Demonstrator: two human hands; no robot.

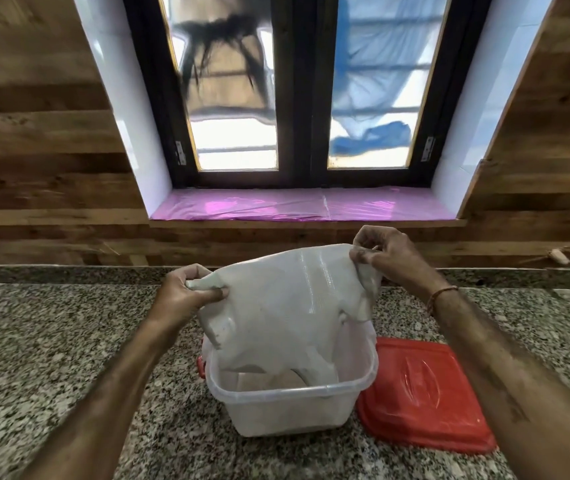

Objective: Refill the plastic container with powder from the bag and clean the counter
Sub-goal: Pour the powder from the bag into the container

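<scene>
A clear plastic bag point(276, 306) of pale powder hangs upside down over a translucent plastic container point(290, 407) on the granite counter. The bag's lower end dips inside the container, and pale powder shows at the container's bottom. My left hand point(186, 292) pinches the bag's upper left corner. My right hand point(384, 254) pinches the upper right corner, held a little higher. The container's red lid point(425, 393) lies flat on the counter just right of the container.
The speckled granite counter point(51, 341) stretches left and right of the container. Behind it rise a wood-panelled wall and a window with a sill covered in pink plastic point(304, 204). A small pale object point(559, 256) lies at the far right back edge.
</scene>
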